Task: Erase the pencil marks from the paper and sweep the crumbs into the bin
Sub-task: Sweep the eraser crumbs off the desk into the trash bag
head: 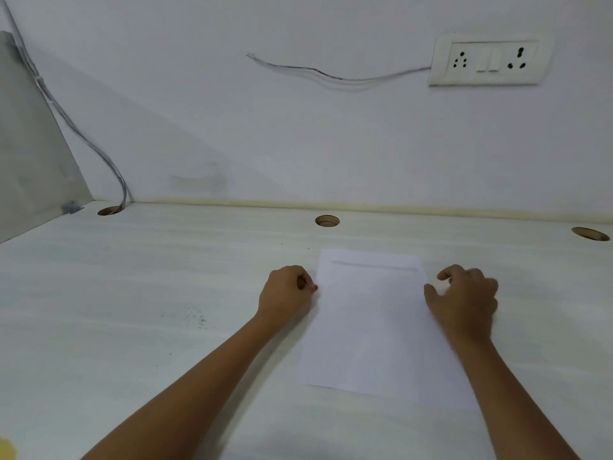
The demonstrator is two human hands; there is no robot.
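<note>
A white sheet of paper (pixel 371 327) lies on the desk in front of me. A faint grey pencil line (pixel 374 264) runs across it near the far edge. My left hand (pixel 287 298) rests at the sheet's left edge with its fingers curled into a fist. A small reddish piece, apparently an eraser (pixel 314 287), pokes out at the fingertips. My right hand (pixel 464 300) sits at the right edge, fingers loosely curled, thumb touching the paper and holding nothing. Dark crumbs (pixel 192 315) are scattered on the desk to the left. No bin is in view.
The pale desk (pixel 132 343) meets a white wall at the back. Three round cable holes (pixel 327 221) line its far edge. A grey cable (pixel 109 167) drops into the left hole, beside a grey side panel (pixel 30 144). A socket plate (pixel 491 59) is on the wall. Something yellow (pixel 6 448) shows at bottom left.
</note>
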